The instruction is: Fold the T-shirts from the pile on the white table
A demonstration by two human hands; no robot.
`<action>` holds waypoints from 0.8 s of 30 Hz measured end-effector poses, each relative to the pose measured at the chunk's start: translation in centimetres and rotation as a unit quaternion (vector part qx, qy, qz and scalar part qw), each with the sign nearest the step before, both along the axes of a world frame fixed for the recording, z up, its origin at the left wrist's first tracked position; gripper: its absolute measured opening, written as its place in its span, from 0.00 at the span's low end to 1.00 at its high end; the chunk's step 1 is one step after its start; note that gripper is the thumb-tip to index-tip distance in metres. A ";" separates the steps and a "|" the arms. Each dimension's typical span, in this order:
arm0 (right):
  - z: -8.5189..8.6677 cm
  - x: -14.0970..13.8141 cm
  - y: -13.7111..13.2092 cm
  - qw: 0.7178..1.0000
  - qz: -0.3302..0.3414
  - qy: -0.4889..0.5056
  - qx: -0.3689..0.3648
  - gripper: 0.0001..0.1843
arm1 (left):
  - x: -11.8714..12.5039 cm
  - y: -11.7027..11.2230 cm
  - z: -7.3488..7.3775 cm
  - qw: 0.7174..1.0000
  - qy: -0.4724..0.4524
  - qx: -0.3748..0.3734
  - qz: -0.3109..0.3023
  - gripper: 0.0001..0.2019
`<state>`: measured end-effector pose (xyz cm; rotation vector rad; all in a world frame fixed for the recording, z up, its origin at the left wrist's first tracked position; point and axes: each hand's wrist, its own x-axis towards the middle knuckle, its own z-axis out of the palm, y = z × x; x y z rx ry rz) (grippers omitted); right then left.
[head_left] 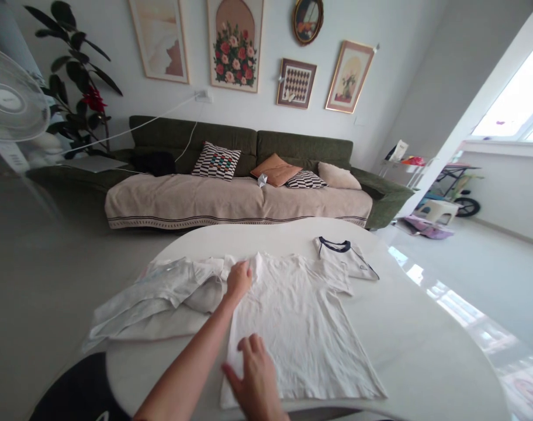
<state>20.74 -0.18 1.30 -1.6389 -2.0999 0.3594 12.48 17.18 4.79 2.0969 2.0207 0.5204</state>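
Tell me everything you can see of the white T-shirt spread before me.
The white T-shirt looks like thin, wrinkled fabric. It lies spread on the white table, collar end away from you, hem toward you, one short sleeve showing at right. Your left hand is at its far left corner; your right hand is over its lower left, contact unclear.

Daylight comes through the window (512, 96) at two o'clock, which is burnt to white. The floor (459, 307) has strong glare at four o'clock and is dimmer toward nine. The white shirt (301, 327) carries faint shadows. Details are soft, edges stretched.
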 end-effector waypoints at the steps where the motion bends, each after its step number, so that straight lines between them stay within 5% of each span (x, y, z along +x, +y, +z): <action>1: -0.9 -1.7 -1.4 1.000 0.002 0.001 -0.004 0.17 | -0.6 1.6 0.2 1.000 0.007 0.000 0.012 0.18; 4: -4.1 -4.8 -3.6 0.998 -0.064 -0.024 0.016 0.20 | -2.6 4.6 0.1 0.998 0.030 -0.028 0.038 0.17; 8: -6.5 -3.6 -2.8 0.995 -0.099 0.017 0.024 0.09 | -5.3 5.9 -0.3 0.993 0.055 -0.084 0.056 0.15; 12: -5.3 -0.1 -1.8 0.977 -0.031 0.200 0.066 0.05 | -6.1 6.9 0.4 0.989 0.060 -0.118 0.060 0.15; 16: -2.5 1.3 -2.3 0.950 -0.058 0.302 0.062 0.05 | -5.9 8.4 2.4 0.991 0.035 -0.124 0.023 0.14; 19: -1.7 0.9 -2.8 0.962 -0.023 0.262 0.077 0.07 | -6.6 8.9 3.9 0.991 0.020 -0.134 0.010 0.14; 24: -3.2 0.0 -3.2 0.990 0.005 0.135 0.043 0.08 | -8.7 8.1 4.3 0.988 0.024 -0.152 0.031 0.12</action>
